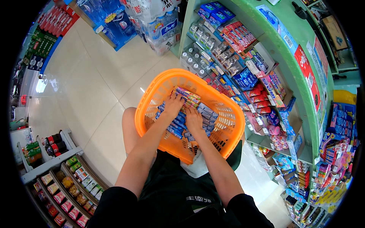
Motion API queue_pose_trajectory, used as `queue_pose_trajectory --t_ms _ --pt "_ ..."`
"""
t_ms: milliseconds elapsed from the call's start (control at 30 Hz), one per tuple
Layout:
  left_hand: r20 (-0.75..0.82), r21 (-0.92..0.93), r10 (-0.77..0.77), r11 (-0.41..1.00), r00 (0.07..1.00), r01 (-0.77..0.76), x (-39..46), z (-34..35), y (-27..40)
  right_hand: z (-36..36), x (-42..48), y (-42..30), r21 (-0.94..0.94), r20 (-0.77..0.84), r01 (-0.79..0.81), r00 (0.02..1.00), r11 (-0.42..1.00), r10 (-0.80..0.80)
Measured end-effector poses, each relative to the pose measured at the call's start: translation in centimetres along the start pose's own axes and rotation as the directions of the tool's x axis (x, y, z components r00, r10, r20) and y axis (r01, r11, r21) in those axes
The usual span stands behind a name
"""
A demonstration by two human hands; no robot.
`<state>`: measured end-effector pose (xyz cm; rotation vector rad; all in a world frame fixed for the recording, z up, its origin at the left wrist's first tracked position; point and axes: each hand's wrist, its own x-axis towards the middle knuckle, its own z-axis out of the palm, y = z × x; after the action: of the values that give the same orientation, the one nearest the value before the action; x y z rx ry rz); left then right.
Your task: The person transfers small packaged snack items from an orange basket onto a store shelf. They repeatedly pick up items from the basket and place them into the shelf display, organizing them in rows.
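Note:
An orange plastic basket (234, 114) rests on my lap. Inside it lie many blue-wrapped candy rolls (175, 125) and, at the far side, a small stack of Mentos rolls (188, 95) in yellow and pink wrappers. My left hand (172, 104) is on the left end of the Mentos stack, its fingers bent over the wrappers. My right hand (194, 118) lies at the near edge of the same stack, between the blue rolls; its fingertips touch the packs. Whether either hand grips a roll is hard to tell, since the fingertips are partly hidden. A pale cloth (196, 166) sits under the basket's near rim.
A green counter (302, 37) curves along the right, its shelves packed with candy, gum and small jars. Shrink-wrapped water bottles (162, 28) stand beyond the basket, beside a blue display (125, 40). A snack shelf (65, 173) is at the lower left. Tiled floor (94, 71) lies between.

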<state>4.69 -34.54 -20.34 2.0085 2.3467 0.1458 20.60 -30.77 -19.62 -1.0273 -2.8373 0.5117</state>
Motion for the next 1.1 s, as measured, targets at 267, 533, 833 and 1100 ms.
queue_pose_trajectory --t_ms 267,533,833,1100 --pt "0.020 0.036 0.072 0.997 0.997 -0.073 -0.1 -0.1 -0.5 3.5 0.6 1.0 -0.278 -0.127 0.005 0.991 0.961 -0.042" --pt "-0.012 -0.423 0.112 0.900 0.994 -0.107 0.8 -5.5 -0.3 -10.8 0.2 1.4 0.218 0.055 -0.292 0.956 0.931 0.287" --pt "-0.046 -0.670 0.145 0.730 0.988 -0.138 3.6 -17.9 7.0 -24.4 -3.0 2.8 0.077 -0.362 0.057 0.932 0.995 -0.025" --pt "-0.174 -0.747 0.213 0.607 0.961 -0.270 4.6 -23.5 9.9 -27.8 -6.6 5.3 0.520 -0.308 -0.037 0.924 0.853 0.228"
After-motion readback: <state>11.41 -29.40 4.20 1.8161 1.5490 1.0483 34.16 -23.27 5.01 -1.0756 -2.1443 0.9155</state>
